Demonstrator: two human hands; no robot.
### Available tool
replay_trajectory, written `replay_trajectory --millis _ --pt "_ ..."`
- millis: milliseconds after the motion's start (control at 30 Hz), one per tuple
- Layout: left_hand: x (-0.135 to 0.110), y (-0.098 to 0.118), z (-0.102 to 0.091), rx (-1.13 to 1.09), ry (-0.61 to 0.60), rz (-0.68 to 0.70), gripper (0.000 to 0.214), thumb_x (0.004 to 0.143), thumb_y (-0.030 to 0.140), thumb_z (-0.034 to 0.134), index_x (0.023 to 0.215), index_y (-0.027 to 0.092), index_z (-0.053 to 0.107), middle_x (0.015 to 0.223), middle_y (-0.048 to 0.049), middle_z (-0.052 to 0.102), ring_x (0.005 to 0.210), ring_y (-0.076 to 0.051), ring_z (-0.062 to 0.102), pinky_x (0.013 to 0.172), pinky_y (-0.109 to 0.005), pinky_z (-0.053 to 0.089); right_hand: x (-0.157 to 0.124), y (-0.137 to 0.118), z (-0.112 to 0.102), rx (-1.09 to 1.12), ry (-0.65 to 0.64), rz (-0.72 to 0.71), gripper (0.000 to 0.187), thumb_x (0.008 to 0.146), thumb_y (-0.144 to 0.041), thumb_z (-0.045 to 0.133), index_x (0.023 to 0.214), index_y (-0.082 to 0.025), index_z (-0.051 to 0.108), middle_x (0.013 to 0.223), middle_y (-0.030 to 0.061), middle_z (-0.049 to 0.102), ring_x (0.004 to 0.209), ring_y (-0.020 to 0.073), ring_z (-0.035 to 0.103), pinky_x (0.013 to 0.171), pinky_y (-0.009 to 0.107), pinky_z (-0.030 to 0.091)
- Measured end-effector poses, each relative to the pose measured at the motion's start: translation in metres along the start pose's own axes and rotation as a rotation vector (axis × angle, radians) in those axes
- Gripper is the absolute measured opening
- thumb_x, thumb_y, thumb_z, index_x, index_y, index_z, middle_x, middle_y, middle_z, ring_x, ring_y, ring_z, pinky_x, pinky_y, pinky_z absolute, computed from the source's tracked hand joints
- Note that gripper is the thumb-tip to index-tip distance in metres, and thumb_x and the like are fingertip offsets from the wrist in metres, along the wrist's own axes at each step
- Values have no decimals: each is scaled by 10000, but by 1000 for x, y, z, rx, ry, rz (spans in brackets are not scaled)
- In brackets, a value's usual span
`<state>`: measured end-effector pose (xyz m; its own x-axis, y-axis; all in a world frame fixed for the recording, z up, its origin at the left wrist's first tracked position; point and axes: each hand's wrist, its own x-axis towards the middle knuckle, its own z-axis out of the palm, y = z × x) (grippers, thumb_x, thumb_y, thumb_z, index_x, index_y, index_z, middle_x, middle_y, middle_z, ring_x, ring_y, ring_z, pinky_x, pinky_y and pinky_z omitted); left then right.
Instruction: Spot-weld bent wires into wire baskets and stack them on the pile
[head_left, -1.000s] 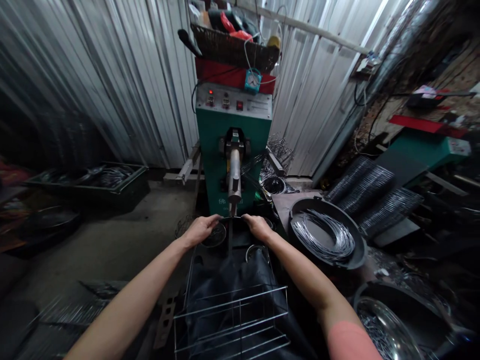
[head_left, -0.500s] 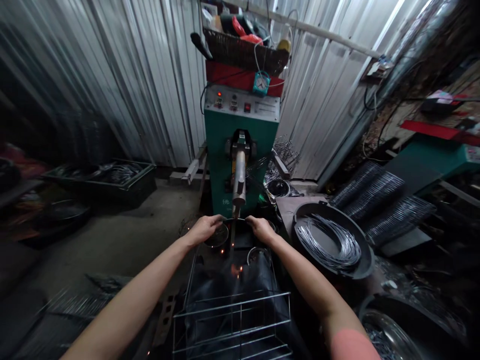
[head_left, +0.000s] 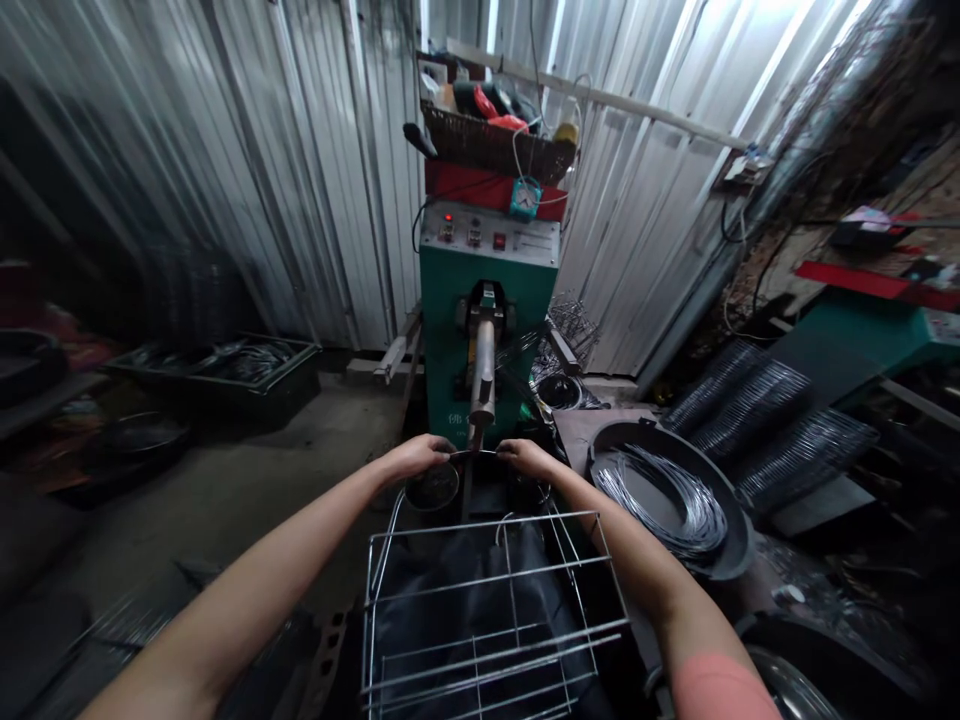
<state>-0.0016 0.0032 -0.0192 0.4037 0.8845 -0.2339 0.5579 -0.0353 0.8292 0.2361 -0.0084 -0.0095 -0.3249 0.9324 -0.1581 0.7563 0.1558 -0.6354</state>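
My left hand (head_left: 424,455) is closed with its fingers pinched on a thin metal rod at the far end of a wire rack (head_left: 491,577). My right hand (head_left: 523,456) pinches the same rod a short way to the right. Between the two hands, the rod lies under the tip of the electrode arm (head_left: 484,375) of a green spot welding machine (head_left: 489,255); whether they touch I cannot make out. Silvery crossbars of the rack stretch back between my forearms, over a dark cloth (head_left: 450,590).
On the right, a round black pan (head_left: 739,535) holds a coil of wires (head_left: 679,505). Stacked wire grids (head_left: 750,400) stand behind it. At left, a green crate (head_left: 217,385) rests on the floor. Near my left hand is a small round container (head_left: 433,488).
Sparks that flew below the electrode are gone. The wire rack's near part has risen, and my hands remain by the electrode. My view has shifted slightly.
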Motion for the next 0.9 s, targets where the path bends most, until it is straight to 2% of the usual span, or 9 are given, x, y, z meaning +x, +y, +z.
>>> replay_trajectory --millis 167,400,700,900 --pt "5 -2 -2 -23 -28 -19 336 593 330 598 871 152 658 562 26 562 504 -116 481 472 -214 333 -5 -3 1 119 -53 101 115 806 -196 498 809 -152 604 537 -56 435 457 56 366 450 171 288" --pt "3 0 -5 -43 -61 -41 346 594 333 600 890 166 665 566 25 568 500 -117 478 466 -216 324 -7 -3 2 231 -62 142 96 802 -230 523 804 -151 577 489 -73 404 426 50 350 443 172 273" --pt "0 2 -7 -61 -75 -42 341 598 341 597 883 167 666 607 19 591 524 -123 491 485 -223 339 -13 -11 -2 192 -77 172 138 827 -239 480 826 -144 581 476 -63 410 430 56 368 458 173 283" --pt "3 1 -7 -39 -74 -44 341 595 335 589 878 162 667 608 17 591 524 -122 490 482 -221 334 -9 -12 -1 230 -75 202 126 814 -207 493 725 -140 554 451 -69 400 400 47 347 432 177 265"
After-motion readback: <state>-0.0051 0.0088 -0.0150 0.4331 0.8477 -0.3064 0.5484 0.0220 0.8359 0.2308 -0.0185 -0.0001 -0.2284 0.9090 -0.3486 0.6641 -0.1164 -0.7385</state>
